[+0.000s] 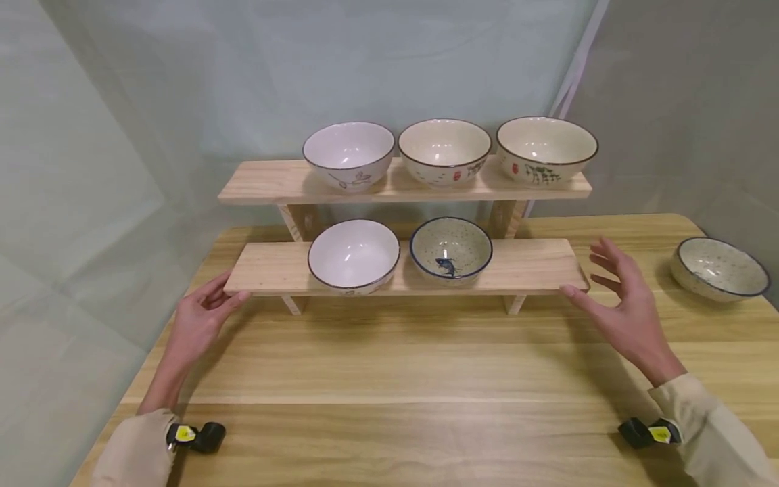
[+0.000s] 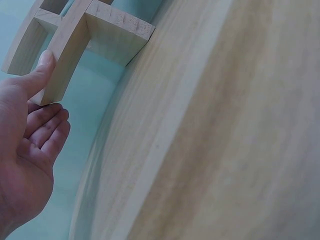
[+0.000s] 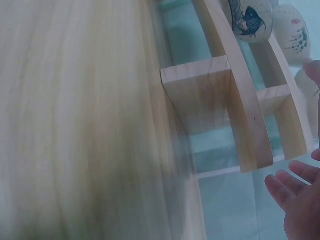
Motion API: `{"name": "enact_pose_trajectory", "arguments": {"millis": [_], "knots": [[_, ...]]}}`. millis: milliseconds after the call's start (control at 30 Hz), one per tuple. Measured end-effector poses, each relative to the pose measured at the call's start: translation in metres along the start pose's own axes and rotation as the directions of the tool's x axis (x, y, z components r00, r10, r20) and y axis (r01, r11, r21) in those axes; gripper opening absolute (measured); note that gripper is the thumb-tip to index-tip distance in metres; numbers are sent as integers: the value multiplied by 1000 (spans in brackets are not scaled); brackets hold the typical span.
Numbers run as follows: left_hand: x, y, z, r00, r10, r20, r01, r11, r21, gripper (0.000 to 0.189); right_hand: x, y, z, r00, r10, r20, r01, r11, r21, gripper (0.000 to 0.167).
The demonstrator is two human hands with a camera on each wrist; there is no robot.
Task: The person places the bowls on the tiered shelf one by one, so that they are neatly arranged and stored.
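A two-tier wooden shelf (image 1: 523,265) stands on the table. My left hand (image 1: 199,318) grips the left end of its lower board, the thumb on the front edge and the fingers curled at the end, as the left wrist view shows. At the right end, my right hand (image 1: 629,318) is spread, its thumb close to the front corner; whether it touches is hard to tell. On the lower board sit a white bowl (image 1: 353,253) and a speckled bowl with a blue fish (image 1: 450,250). The upper board bears a white bowl (image 1: 349,149) and two cream bowls (image 1: 444,145) with painted plants.
Another speckled bowl (image 1: 721,270) with a dark blue rim stands on the table to the right of the shelf. Bare wood of the table (image 1: 389,379) stretches in front of the shelf. Pale cloth (image 1: 377,61) hangs behind and to the left.
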State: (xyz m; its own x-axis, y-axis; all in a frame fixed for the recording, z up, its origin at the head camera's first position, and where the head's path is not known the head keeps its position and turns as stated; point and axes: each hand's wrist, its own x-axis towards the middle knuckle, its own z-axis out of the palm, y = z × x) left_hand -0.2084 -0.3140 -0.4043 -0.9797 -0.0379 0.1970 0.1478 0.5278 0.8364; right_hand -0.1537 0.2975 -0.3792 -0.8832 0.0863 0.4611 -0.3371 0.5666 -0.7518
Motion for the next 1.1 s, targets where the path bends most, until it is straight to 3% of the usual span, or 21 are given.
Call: {"name": "enact_pose_trajectory", "arguments": {"millis": [900, 1100], "knots": [[1, -3, -1, 1000, -12, 12, 12, 1000, -14, 67, -16, 22, -38, 995, 55, -82, -60, 997, -51, 83], [0, -2, -1, 1000, 1, 15, 0, 1000, -15, 67, -21, 27, -48, 991, 77, -105, -89, 989, -114, 83]]}}
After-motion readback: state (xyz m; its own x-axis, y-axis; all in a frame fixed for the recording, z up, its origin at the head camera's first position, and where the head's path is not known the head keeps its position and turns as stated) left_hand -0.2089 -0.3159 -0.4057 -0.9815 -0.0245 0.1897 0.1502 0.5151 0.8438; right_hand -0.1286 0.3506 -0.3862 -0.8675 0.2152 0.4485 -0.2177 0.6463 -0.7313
